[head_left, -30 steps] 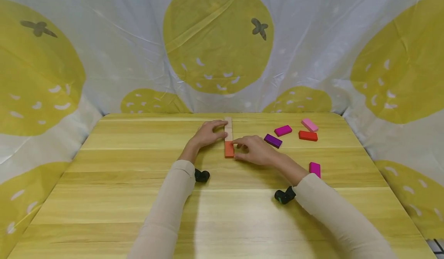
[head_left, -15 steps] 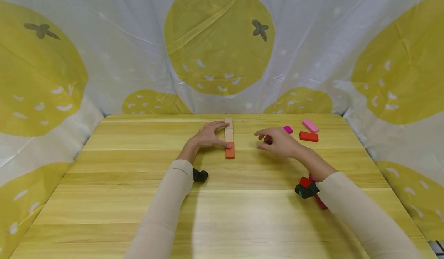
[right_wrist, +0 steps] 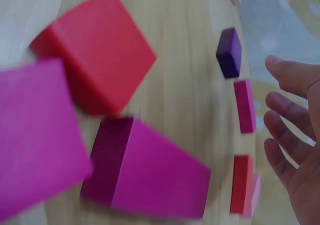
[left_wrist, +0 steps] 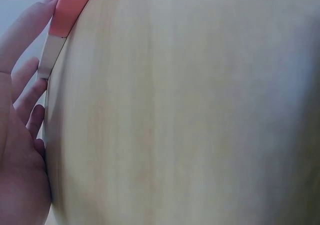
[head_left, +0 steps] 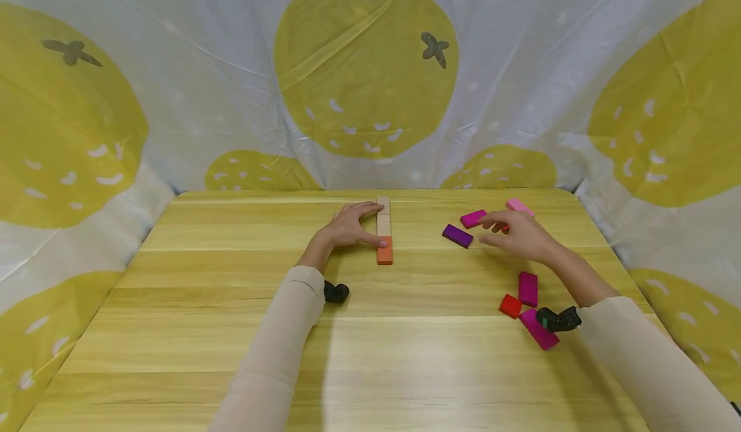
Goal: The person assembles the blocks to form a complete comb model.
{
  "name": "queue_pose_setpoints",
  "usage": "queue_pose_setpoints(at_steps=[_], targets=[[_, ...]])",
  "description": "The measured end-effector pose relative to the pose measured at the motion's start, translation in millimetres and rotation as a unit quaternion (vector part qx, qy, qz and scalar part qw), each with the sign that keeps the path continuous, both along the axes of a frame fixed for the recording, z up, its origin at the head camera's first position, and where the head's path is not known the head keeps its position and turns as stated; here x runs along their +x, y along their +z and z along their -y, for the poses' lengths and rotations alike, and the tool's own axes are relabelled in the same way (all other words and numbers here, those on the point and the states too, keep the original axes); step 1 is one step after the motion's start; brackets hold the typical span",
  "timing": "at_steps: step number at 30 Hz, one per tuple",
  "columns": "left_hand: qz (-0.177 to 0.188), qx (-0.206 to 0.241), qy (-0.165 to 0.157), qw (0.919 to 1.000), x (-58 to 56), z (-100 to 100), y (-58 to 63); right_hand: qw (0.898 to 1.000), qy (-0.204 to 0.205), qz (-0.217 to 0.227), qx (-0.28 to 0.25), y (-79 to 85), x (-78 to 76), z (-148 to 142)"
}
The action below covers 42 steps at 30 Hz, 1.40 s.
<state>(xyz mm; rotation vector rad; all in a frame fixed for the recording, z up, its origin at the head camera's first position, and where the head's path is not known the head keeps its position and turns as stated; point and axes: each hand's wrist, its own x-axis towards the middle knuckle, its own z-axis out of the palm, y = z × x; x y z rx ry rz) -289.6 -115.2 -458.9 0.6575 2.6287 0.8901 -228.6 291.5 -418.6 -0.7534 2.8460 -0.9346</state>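
Left hand (head_left: 350, 225) is what I check first: thumb and fingers spread along a straight row of blocks, thumb on the orange rectangular block (head_left: 384, 251), a fingertip at the far pale wooden block (head_left: 383, 205). The near pale wooden block (head_left: 384, 225) sits between, end to end with both. The row lies around mid-width on the wood-grain table (head_left: 231, 348), starting just off the far edge; I read its long axis as square to that edge, orange end pointing away from it.

Right hand (head_left: 518, 235) has fingers loosely bent, thumb apart, and I see nothing in its grip. It's toward the far right corner, in front of a red rectangular block (head_left: 506, 229), mostly hidden in the head view, and a light pink rectangular block (head_left: 520, 207). Near its fingertips: a magenta rectangular block (head_left: 473, 218), right end tipped toward the far edge, and a purple rectangular block (head_left: 458, 236), right end tipped away from it.

Nearer the right edge I log an upper magenta block (head_left: 528, 288), long axis roughly square to the far edge, a squarish red block (head_left: 511, 306) just beside it, and a slanted lower magenta block (head_left: 535, 330), partly behind a black wrist device (head_left: 558, 319).
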Motion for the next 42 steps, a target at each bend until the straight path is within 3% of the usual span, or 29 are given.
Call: queue_pose_setpoints(at_steps=[6, 11, 20, 33, 42], targets=[[0.004, 0.004, 0.001, 1.0, -0.5, 1, -0.4, 0.999, -0.03, 0.001, 0.024, 0.1, 9.8, -22], [0.002, 0.005, 0.0, 1.0, -1.0, 1, -0.8, 0.999, -0.028, -0.005, 0.026, 2.3, 18.7, -32], [0.003, 0.005, -0.004, 1.0, -0.4, 1, -1.3, 0.999, -0.002, -0.029, 0.026, 10.3, 37.8, -38], [0.005, 0.007, -0.006, 0.9999, -1.1, 0, -0.4, 0.997, 0.054, 0.004, 0.053, 2.1, 64.1, -35], [0.009, 0.001, -0.005, 0.9999, -0.9, 2, -1.0, 0.992, 0.097, 0.026, 0.074, -5.7, 73.2, -33]])
